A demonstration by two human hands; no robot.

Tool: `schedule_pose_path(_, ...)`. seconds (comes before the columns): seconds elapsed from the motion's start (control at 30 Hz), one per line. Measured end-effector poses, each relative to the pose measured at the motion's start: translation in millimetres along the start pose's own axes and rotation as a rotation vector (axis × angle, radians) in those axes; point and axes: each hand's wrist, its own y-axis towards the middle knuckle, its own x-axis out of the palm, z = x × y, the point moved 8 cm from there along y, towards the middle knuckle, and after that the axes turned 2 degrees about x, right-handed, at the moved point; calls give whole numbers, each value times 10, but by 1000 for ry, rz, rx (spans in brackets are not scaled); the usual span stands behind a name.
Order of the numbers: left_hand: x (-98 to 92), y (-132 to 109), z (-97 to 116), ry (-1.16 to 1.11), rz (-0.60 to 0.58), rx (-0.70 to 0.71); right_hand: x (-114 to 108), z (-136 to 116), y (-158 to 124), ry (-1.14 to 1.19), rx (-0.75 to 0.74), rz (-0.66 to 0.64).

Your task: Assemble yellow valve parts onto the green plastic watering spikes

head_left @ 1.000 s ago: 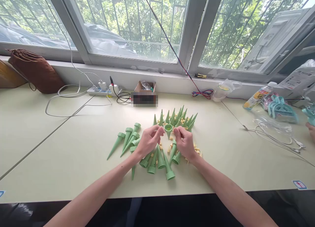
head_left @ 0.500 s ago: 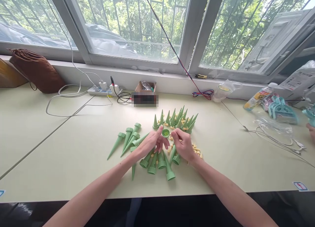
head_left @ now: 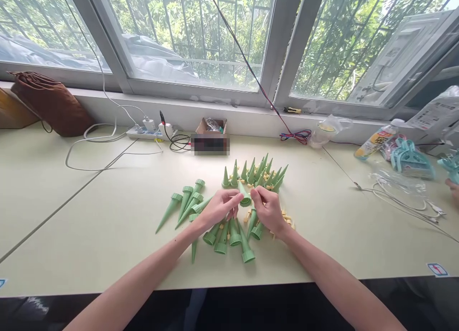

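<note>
My left hand (head_left: 217, 207) pinches a green plastic cone spike (head_left: 245, 196), tip pointing away from me, above the middle of the pale table (head_left: 89, 216). My right hand (head_left: 268, 208) is closed in a pinch right beside the cone's wide end; what its fingertips hold is too small to make out. Below both hands lie several green cones (head_left: 229, 235). More cones stand upright (head_left: 256, 173) just behind, with small yellow pieces (head_left: 287, 218) scattered among them. A further group of cones (head_left: 186, 202) lies to the left.
A power strip (head_left: 150, 130) with white cables, a small cardboard box (head_left: 211, 127) and a brown bag (head_left: 50, 101) sit by the window. At right are teal plastic items (head_left: 409, 159), a clear bag with cable (head_left: 398, 187) and another person's hand (head_left: 452, 187).
The cone held in my left hand has turned from showing its open end upward to lying with its tip pointing away. Both hands stay close together at the same spot.
</note>
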Motion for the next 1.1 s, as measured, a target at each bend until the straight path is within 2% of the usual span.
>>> schedule_pose_path(0.2,29,-14,121,53,-27,71,2,37,3,11,24,-3)
schedule_pose_path(0.4,32,-15,135,114,-37,95,2,33,7,8,13,-8)
schedule_pose_path(0.6,37,-18,207,169,-21,184,7,14,9,4,3,-13)
schedule_pose_path(1.1,31,-5,165,239,19,236,7,4,1,-6,-4,6)
